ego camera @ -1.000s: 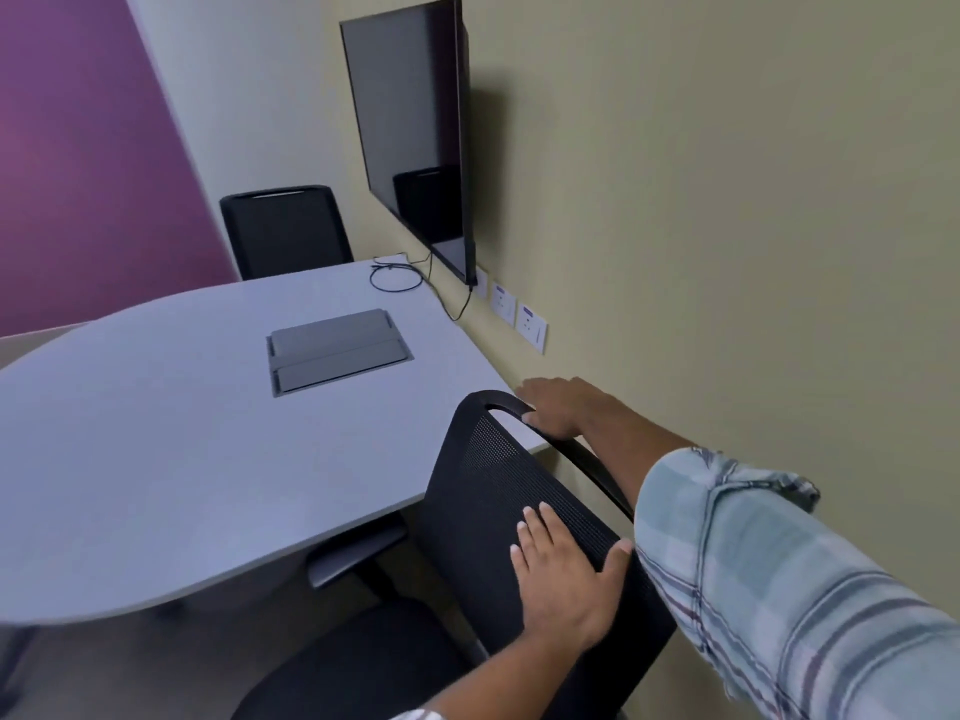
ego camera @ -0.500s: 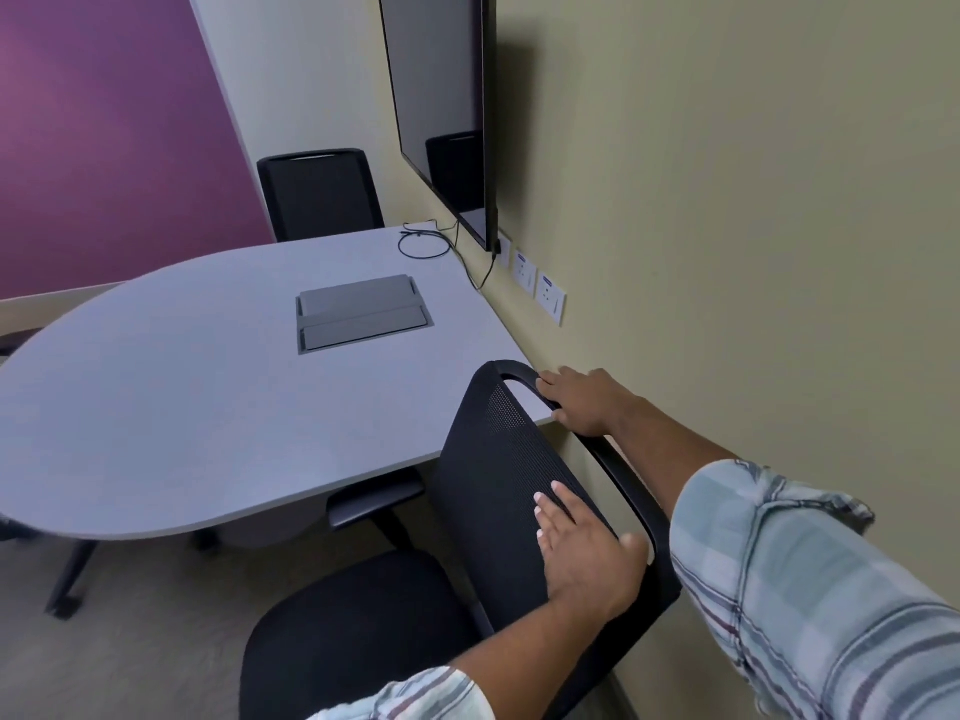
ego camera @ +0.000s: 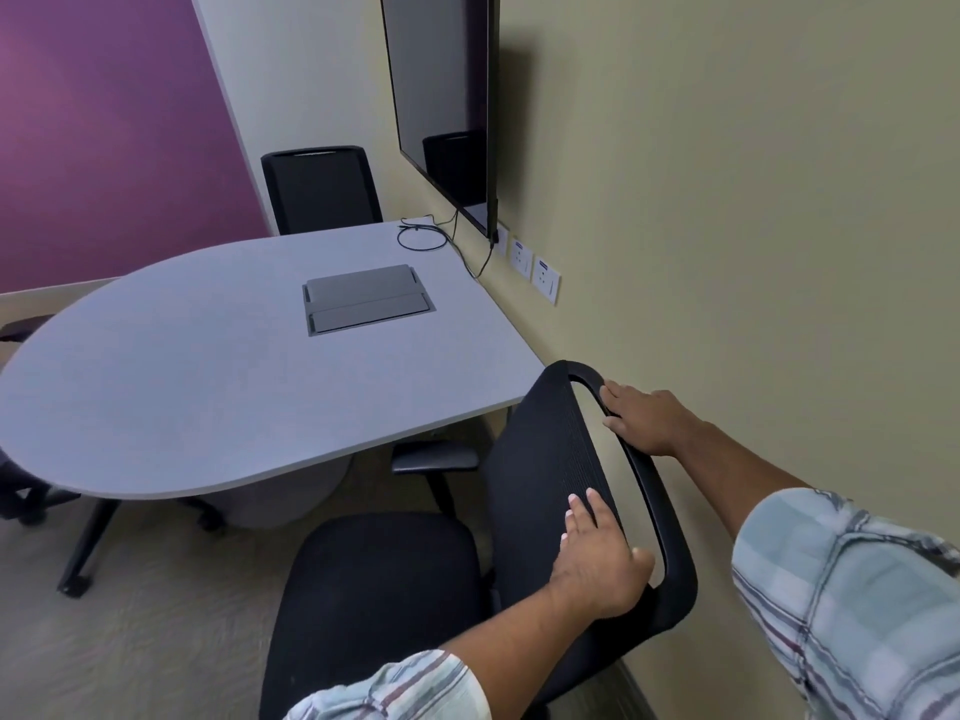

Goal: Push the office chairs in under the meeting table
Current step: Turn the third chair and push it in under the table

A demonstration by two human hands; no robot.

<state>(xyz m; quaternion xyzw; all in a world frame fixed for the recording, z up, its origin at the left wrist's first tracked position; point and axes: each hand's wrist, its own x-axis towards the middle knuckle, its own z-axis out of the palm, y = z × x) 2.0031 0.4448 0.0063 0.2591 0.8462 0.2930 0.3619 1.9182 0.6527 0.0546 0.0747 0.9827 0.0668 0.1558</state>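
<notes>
Black chair point(ego camera: 550, 459) between grey table point(ego camera: 208, 376), wall point(ego camera: 753, 252).

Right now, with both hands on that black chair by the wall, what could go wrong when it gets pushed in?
The black mesh office chair stands close to the beige wall, so the right hand on its frame could get pinched. Its black armrest sits near the grey oval table's edge and may knock it.

Both hands on black chair point(ego camera: 550, 459) backrest, left hand point(ego camera: 597, 563) gripping lower edge, right hand point(ego camera: 647, 418) on top rim, beside grey table point(ego camera: 182, 366).
</notes>
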